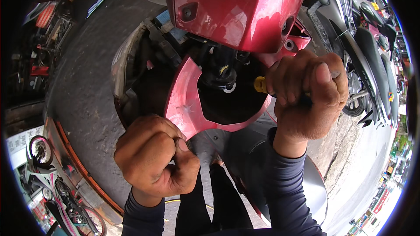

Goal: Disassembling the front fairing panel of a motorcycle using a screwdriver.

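Note:
My right hand (308, 89) is closed round a tool handle, whose yellow ribbed end (260, 84) pokes out to the left. The rest of that tool is hidden in my fist. My left hand (157, 157) is also curled closed, thumb pressed to the index finger, against the lower left of a curved red motorcycle panel (184, 114). Whether anything is inside that fist is hidden. Above both hands hangs a glossy red front cover (223, 11). Between the panels a black steering column (221, 67) shows, with a dark opening below it.
Parked motorcycles (374, 70) stand at the right, and another motorcycle (63, 196) at the lower left. Dark grey ground (83, 87) lies on the left. Exposed parts and a blue-topped box (168, 24) sit behind the panel. My legs (194, 209) are below.

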A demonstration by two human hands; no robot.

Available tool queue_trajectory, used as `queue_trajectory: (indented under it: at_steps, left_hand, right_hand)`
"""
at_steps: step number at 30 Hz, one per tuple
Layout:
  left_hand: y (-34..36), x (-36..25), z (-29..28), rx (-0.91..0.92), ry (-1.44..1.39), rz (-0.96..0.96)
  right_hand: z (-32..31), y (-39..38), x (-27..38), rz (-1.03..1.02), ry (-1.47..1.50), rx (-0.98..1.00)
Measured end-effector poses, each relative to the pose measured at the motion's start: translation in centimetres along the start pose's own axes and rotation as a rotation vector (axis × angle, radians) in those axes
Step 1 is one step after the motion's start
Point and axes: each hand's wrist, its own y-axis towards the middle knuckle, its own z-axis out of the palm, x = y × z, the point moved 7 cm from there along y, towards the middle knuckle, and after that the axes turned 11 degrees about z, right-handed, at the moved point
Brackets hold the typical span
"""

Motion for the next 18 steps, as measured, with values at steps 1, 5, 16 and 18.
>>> queue_trajectory:
  at_steps: [1,5,16,18]
  left_hand:
    - [0.0,-0.1,0.0,0.001,0.001,-0.001]
    - [0.3,-0.2,-0.1,0.014,-0.001,0.006]
    - [0.3,-0.1,-0.1,0.034,-0.009,0.007]
    - [0.4,-0.2,0.0,0.045,0.006,0.000]
  right_hand:
    - [-0.2,0.2,0.3,0.009,0.020,-0.009]
    - [-0.4,0.6,0.2,0.031,0.035,-0.004]
    - [-0.5,1.5,-0.5,0.082,0.013,-0.016]
    - [-0.6,1.6,-0.9,0.082,0.038,0.001]
